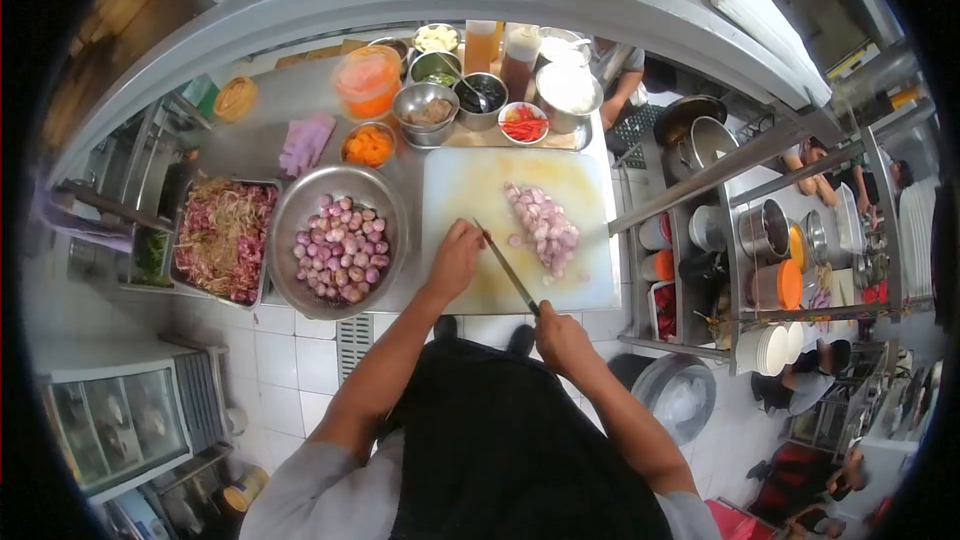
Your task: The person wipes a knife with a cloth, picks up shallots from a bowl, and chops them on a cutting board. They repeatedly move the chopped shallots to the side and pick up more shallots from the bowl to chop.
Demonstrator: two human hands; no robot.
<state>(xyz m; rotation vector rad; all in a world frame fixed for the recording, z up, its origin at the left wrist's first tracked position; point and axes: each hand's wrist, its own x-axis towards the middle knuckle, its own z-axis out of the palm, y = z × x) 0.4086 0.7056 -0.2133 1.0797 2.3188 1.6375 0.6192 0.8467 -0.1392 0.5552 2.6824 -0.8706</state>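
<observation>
In the head view, my right hand (563, 335) is closed round the handle of a knife (510, 268), whose blade slants up and left over the white cutting board (465, 172). My left hand (458, 258) rests on the board's left part by the blade's tip, fingers curled together; whatever they hold is hidden. Right of the blade lies a heap of cut shallots (545, 228), with a loose piece at its left side. A metal bowl (290, 202) of whole peeled shallots (345, 252) stands left of the board.
A tray of shallot peelings (225, 238) sits far left. Behind the board stand a bowl of red chilli strips (523, 123), a cup of orange pieces (368, 145), metal pots and bottles. A purple glove (306, 143) lies nearby. Metal shelving (700, 185) and other people are to the right.
</observation>
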